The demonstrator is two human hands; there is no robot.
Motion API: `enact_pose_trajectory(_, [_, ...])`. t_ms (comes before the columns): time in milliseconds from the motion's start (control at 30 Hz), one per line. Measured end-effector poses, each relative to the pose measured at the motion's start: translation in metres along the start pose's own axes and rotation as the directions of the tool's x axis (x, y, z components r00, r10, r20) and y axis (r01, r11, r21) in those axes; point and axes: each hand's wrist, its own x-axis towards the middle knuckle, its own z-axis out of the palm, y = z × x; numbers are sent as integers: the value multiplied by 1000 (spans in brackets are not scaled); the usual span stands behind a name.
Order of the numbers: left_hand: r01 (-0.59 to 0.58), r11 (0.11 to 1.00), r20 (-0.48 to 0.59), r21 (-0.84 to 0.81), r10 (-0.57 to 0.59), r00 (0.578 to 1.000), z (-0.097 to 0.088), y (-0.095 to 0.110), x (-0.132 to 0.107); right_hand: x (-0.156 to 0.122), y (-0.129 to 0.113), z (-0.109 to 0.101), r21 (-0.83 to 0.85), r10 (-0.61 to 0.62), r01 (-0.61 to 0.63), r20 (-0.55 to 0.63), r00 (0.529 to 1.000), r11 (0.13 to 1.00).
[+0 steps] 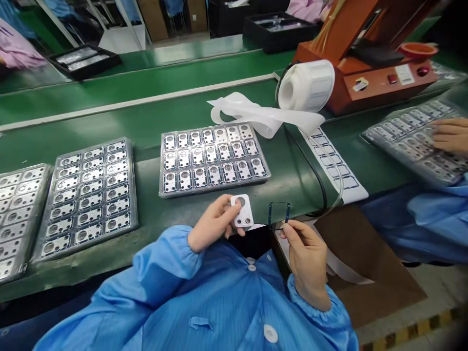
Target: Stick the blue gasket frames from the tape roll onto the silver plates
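My left hand (215, 219) is closed on a small silver metal plate (245, 213) with rounded corners, one large round hole and smaller holes. Between the thumb and finger of my right hand (305, 246) is a thin dark rectangular adhesive frame (288, 210), held upright by a lower corner. Plate and frame are apart, both above the bench's front edge. Just beyond my left hand lies a clear tray (215, 184) with rows of similar metal plates. A white backing strip (338, 168) bearing several dark frame outlines lies to the right.
More filled trays (133, 195) stand at the left. A white label roll (310, 87) with loose film (252, 114) sits before an orange machine (383, 83). A black cable (318, 178) crosses the bench. A co-worker's hand (451, 135) touches a tray at right. A cardboard box (380, 273) is below.
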Motion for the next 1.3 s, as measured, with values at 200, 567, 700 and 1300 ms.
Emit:
enact_pose_trajectory(200, [27, 991, -7, -135, -29, 1000, 16, -45, 16, -10, 1, 8, -48, 9, -5, 79, 997, 999])
enact_pose_trajectory(567, [19, 988, 97, -150, -4, 995, 16, -42, 16, -17, -6, 21, -217, -107, 139, 154, 982, 966])
enact_pose_trajectory(700, [20, 986, 93, -165, -5, 996, 16, -42, 17, -17, -9, 23, -249, -144, 183, 168, 975, 951])
enact_pose_trajectory(1300, [13, 981, 100, -191, 6, 995, 14, -44, 17, -16, -3, 20, -238, -174, 220, 200, 964, 946])
